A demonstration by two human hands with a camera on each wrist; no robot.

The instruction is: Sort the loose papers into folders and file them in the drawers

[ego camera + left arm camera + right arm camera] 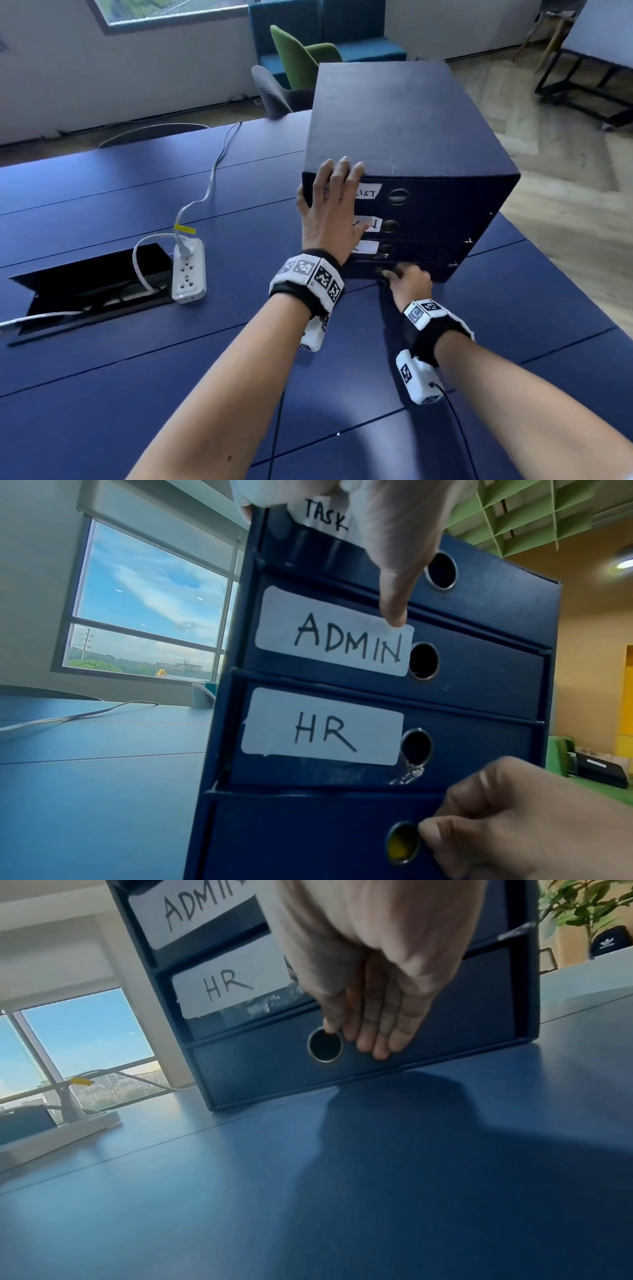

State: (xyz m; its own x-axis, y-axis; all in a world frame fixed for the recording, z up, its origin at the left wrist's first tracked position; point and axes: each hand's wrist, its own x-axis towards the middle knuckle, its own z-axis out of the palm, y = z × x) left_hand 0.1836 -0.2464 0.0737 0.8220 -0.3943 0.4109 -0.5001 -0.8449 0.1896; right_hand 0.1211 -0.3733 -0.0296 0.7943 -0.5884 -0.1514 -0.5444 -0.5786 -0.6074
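Left hand (334,205) is laid flat against the front of the drawer box (404,130), fingers straight and spread, fingertips reaching over the top front edge. The palm is pressed across the left part of the top two drawers, so the "TASK LIST" label (368,193) is half covered. In the left wrist view the thumb tip is seen touching the upper edge of the "ADMIN" label (334,639). Nothing is gripped; the hand is open and pressing.

Right hand (409,282) is held low at the bottom drawer (428,1042), wrist just above the table (137,394). The index fingertip is placed at the rim of the round finger hole (324,1045); the other three fingers (380,1031) are kept straight and together, tips resting on the drawer face just right of the hole. Whether the index finger is hooked inside the hole cannot be told.

The bottom drawer is seen flush with the box front, directly under the "HR" drawer (322,737). Something yellow is visible through its hole in the left wrist view. No loose papers or folders are in sight.

A white power strip (189,270) with a plugged cable lies on the table well to the left of the box, beside an open cable hatch (89,277).
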